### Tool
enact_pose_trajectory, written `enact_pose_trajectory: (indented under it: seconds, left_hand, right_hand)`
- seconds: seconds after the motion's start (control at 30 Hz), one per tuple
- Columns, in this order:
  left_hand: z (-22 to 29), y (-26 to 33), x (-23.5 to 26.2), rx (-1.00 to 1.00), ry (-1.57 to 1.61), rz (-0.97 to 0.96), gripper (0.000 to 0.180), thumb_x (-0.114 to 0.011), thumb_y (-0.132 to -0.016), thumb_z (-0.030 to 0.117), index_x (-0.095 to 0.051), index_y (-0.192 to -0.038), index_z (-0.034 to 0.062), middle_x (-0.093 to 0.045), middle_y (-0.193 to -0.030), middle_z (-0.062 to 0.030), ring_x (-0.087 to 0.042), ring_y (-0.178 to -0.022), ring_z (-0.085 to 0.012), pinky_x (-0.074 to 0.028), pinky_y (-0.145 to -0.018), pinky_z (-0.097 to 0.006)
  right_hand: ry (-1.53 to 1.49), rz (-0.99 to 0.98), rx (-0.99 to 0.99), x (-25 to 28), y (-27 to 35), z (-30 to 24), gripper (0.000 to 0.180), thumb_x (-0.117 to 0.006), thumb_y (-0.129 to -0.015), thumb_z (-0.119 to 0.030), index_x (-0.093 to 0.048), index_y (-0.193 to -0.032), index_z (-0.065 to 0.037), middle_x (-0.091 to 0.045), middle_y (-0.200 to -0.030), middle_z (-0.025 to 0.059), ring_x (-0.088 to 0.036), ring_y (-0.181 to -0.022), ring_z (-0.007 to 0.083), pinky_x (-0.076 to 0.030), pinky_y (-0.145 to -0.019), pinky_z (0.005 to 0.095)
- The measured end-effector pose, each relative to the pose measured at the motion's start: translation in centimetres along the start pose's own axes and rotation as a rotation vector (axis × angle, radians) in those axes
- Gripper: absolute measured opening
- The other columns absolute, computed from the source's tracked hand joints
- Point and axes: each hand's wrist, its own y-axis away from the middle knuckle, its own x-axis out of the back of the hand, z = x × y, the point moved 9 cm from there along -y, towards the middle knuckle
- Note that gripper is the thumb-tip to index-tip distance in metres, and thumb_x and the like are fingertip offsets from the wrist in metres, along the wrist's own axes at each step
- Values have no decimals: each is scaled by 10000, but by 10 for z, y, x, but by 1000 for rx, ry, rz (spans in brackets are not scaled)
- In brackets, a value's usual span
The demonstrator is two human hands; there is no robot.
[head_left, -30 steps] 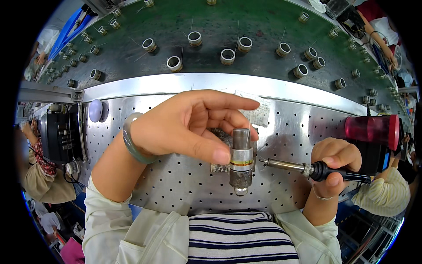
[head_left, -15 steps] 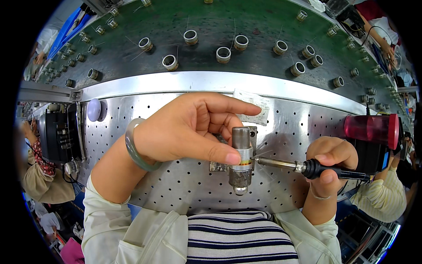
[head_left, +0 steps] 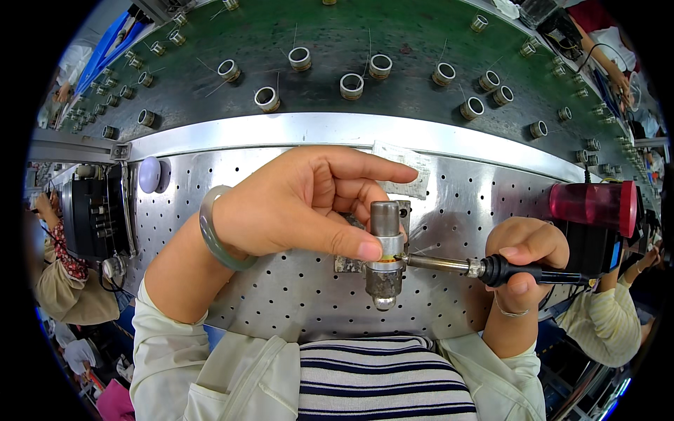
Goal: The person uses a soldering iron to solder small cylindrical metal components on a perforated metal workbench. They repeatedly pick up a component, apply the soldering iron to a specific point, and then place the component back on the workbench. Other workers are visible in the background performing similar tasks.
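Observation:
My left hand (head_left: 309,203) has its thumb pressed on a silvery metal ring (head_left: 391,248) with a yellowish band, its index finger stretched out above. The ring sits around a dark steel post (head_left: 384,219) with a rounded, shiny near end. Fingers behind the post are partly hidden. In my right hand (head_left: 528,259) is a soldering iron (head_left: 502,269) with a black handle, held between thumb and fingers. Its tip meets the right side of the ring at the yellowish band. Behind the post, a metal block (head_left: 347,264) is partly covered by my hand.
Beyond the perforated metal worktop (head_left: 295,298) runs a green conveyor belt (head_left: 421,42) carrying several metal rings with thin wires. A red translucent container (head_left: 593,207) stands at the right, a lilac knob (head_left: 149,175) at the left. A whitish pad (head_left: 404,172) lies behind my left hand. Co-workers sit on both sides.
The soldering iron's tip has shifted slightly left and down along the ring's side. Rings on the belt have drifted a little to the left. My left hand stays nearly still.

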Motion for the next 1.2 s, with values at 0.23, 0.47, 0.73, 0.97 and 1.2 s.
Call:
enact_pose_trajectory:
  seconds: [0.23,0.47,0.73,0.97,1.2]
  left_hand:
    - [-1,1,1,-10,6,-11,736,-737,-677,-62,-388,-1324,-75,-624,-998,-221,-638,-851,-153,-537,-712,-206]
    - [2,6,-2,14,-11,57,740,-730,-680,-71,-376,-1330,-73,-619,-1006,-209,-640,-849,-151,-541,-695,-189]
    - [1,6,0,11,8,56,738,-732,-678,-70,-379,-1326,-76,-623,-995,-215,-644,-818,-142,-538,-681,-179]
    - [3,6,-2,1,4,37,742,-739,-674,-65,-379,-1324,-80,-626,-984,-217,-642,-843,-150,-540,-685,-183]
    - [5,9,-1,13,-20,45,741,-729,-677,-70,-377,-1328,-76,-627,-992,-202,-634,-882,-161,-540,-698,-195]
  right_hand:
    - [13,-184,92,-7,-3,-5,289,-716,-702,29,-570,-943,96,-591,-677,138,-525,-436,157,-375,-388,255]
    - [83,-220,170,-10,-4,-10,316,-725,-704,22,-559,-960,104,-596,-684,147,-534,-434,164,-385,-379,263]
    - [18,-226,135,-10,-5,-7,320,-720,-705,38,-554,-970,109,-598,-687,154,-541,-431,165,-379,-371,254]
    - [46,-223,134,-12,-6,-7,314,-727,-697,40,-562,-957,104,-599,-691,154,-549,-445,175,-388,-382,260]
    - [142,-213,127,-14,-6,-10,314,-761,-677,-1,-581,-922,78,-602,-682,139,-553,-467,186,-410,-414,264]
